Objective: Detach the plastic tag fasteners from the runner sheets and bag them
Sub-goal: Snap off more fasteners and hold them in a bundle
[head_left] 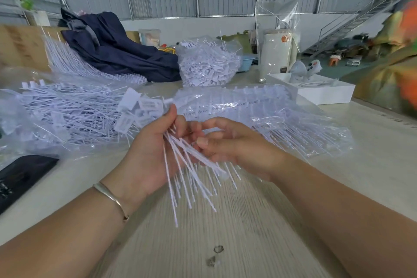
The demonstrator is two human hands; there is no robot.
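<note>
My left hand (153,153) grips a bundle of white plastic tag fasteners (191,178) by their heads, and the thin tails fan down toward me over the table. My right hand (232,144) is closed on the same bundle from the right, fingers pinching near the top. Behind my left hand a clear bag of loose fasteners (67,110) lies open on the table. To the right lies a clear bag holding runner sheets (259,115) with fasteners in rows.
A pale wood-grain table (225,232) lies under my arms. A further bagful of fasteners (209,63), a dark blue cloth (117,49), more runner sheets (65,56), a white box (322,90) and a black item (20,178) at left surround the work spot.
</note>
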